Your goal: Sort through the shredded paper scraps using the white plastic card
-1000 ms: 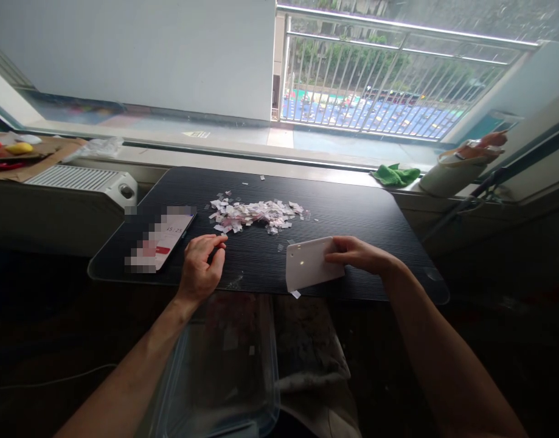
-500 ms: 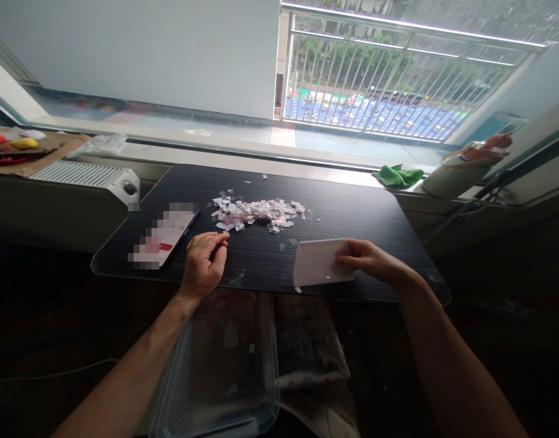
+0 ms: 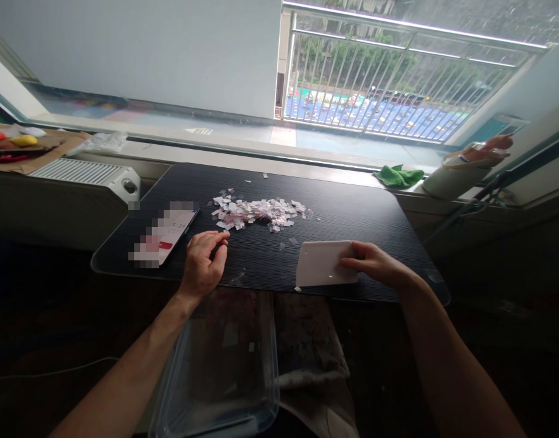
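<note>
Head view: the phone [image 3: 176, 237] is partly masked by blocks. At its right edge the white plate [image 3: 322, 263] is pinched by the right hand [image 3: 373, 263], apart from the paper scraps [image 3: 261, 212]; the left hand [image 3: 204, 258] is curled, its content cannot be told. Since one second ago, the plate has been shifted rightward.

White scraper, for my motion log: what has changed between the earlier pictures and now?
The right hand has moved the white scraper slightly rightward, its top edge now more level. Nothing was taken hold of or let go. The left hand, paper scraps and phone stayed put.
</note>
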The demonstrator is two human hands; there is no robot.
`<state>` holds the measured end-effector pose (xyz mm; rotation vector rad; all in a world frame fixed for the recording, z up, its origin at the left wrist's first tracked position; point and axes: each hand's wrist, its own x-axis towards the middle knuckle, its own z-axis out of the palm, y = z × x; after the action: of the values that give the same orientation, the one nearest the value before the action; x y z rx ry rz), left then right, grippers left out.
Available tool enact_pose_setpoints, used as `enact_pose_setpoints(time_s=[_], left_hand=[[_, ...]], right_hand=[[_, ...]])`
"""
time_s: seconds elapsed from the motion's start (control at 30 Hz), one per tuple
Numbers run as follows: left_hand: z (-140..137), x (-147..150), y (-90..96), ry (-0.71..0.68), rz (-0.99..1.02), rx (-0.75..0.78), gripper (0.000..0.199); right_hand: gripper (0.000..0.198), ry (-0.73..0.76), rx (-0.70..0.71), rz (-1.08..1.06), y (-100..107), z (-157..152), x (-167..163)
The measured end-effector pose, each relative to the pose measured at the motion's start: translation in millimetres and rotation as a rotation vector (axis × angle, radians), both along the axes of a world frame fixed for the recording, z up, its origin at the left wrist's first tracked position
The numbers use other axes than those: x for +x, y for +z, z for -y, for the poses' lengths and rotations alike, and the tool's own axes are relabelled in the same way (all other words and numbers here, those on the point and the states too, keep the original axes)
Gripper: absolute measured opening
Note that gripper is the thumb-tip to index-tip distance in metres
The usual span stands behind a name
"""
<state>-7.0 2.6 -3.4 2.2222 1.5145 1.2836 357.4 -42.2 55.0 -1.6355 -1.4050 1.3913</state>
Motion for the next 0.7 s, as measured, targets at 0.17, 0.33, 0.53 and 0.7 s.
enact_pose_setpoints(time_s=[0.17,0.33,0.53,0.7], left_hand=[[0,0,-0.1,0.003,-0.002,0.005,0.025],[1,0,-0.3,0.002,-0.012,0.017,0.026],[0,0,-1.4,0.0,-0.016,0.016,0.025],[0,1,-2.1,0.017,-0.004,0.023,0.026]], right_hand=[[0.04,0.024,-0.007,0.023,3,1,-2],[0.037,0.03,-0.024,0.03,13,11,1],[0.033,-0.234,0.187,0.012,3,10,6],[0.035,-0.521,0.349,0.042,-32,-10,-23]])
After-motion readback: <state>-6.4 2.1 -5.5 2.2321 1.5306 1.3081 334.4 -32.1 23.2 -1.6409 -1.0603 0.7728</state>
